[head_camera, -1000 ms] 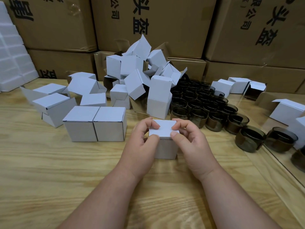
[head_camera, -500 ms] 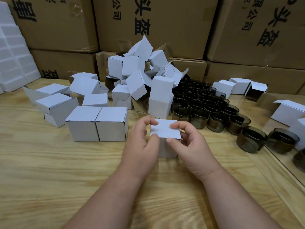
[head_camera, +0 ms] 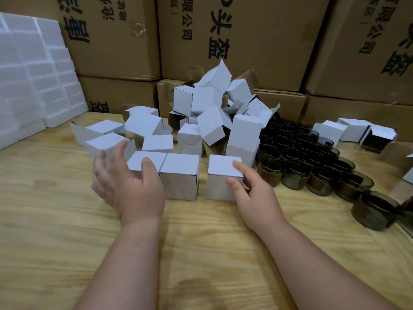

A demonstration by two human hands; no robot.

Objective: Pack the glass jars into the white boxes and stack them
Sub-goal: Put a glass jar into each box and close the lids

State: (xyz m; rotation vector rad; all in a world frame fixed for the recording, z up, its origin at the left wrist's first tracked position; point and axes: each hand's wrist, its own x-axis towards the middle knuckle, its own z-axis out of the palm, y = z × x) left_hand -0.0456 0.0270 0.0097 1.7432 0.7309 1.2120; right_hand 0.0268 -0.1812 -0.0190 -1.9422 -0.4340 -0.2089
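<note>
White closed box on the wooden table, just right of two packed boxes, pinched at its right corner by the right hand; left hand hovers, fingers spread; likely jar-laden, crushable, best gripped by opposite side walls.

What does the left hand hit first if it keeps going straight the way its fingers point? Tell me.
Most likely the closed white cardboard box at the left end of the front pair: the open left hand hovers blurred just before it, thumb over its top. Depth is unclear, so contact cannot be judged.
</note>
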